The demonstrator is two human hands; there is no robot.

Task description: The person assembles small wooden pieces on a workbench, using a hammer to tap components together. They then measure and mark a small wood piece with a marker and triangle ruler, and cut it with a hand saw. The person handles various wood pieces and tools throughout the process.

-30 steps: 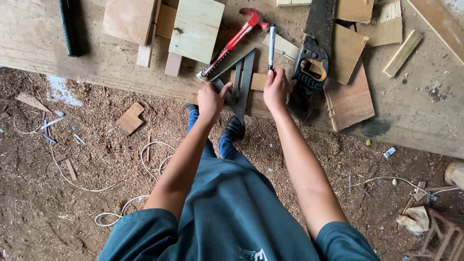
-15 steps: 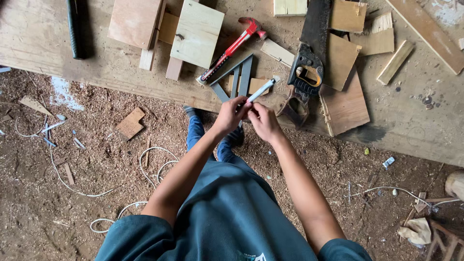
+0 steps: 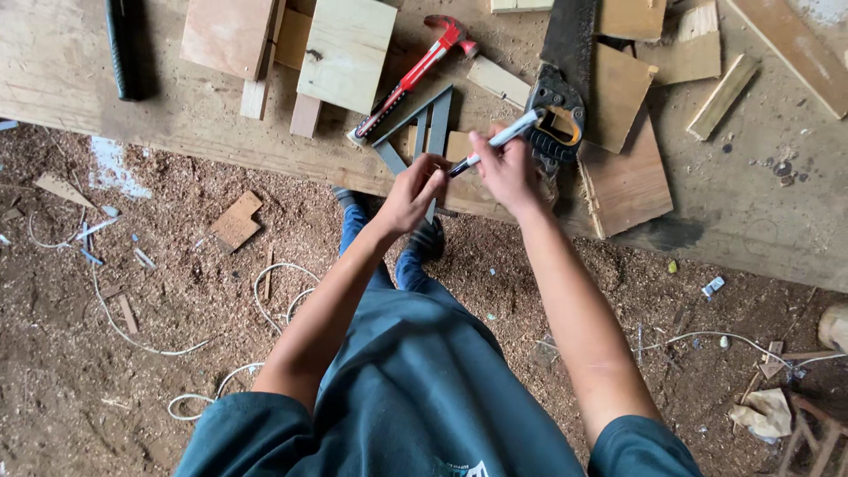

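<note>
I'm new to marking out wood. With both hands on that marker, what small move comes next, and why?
Probably pull the cap off. The right hand grips the white marker by its barrel while the left hand pinches its dark end, above the grey square on the bench.

Dressed in a dark teal short-sleeved cotton shirt (image 3: 415, 397); below its hem, blue denim trousers (image 3: 402, 261) and dark shoes (image 3: 430, 237). Bare forearms, no gloves, no watch.
</note>
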